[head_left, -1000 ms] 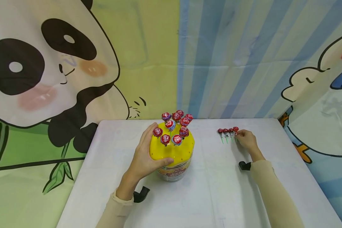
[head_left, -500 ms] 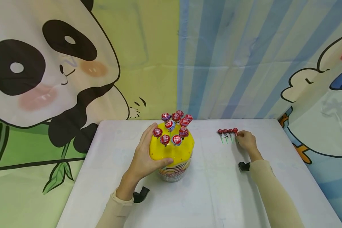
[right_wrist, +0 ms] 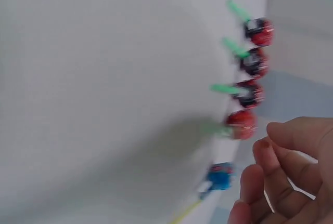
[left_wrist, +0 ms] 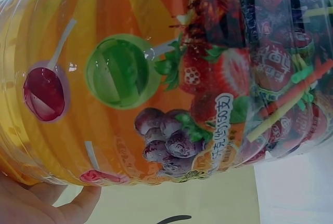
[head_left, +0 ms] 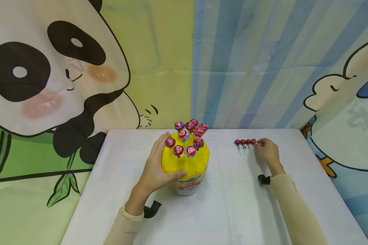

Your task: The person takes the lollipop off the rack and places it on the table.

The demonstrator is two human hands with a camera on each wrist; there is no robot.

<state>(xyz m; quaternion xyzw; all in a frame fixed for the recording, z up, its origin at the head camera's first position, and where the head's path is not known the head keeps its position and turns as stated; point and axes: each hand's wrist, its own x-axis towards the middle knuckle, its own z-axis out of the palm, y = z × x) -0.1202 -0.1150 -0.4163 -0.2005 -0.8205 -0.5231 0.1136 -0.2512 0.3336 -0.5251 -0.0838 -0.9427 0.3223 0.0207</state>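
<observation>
My left hand (head_left: 159, 166) grips a clear plastic candy jar (head_left: 188, 185) at its yellow lid (head_left: 185, 165), thumb along the near rim and fingers round the far left side. Several wrapped lollipops (head_left: 190, 150) stand up from the lid. In the left wrist view, the jar's printed label (left_wrist: 125, 73) fills most of the picture, with wrapped candies visible inside. To the right, several red lollipops (head_left: 243, 141) with green sticks lie in a row. My right hand (head_left: 268, 153) is just right of the endmost red lollipop (right_wrist: 242, 124), fingers loosely bent and holding nothing visible.
A blue-wrapped lollipop (right_wrist: 220, 176) with a yellow stick lies near the right fingers in the right wrist view. The white table (head_left: 220, 211) meets a cartoon-printed backdrop (head_left: 159, 68) at its far edge. Black wrist mounts (head_left: 151, 209) hang under both forearms.
My right fingers have come off the endmost red lollipop and moved slightly right. That lollipop now lies level with its row. The left hand and jar stay in place.
</observation>
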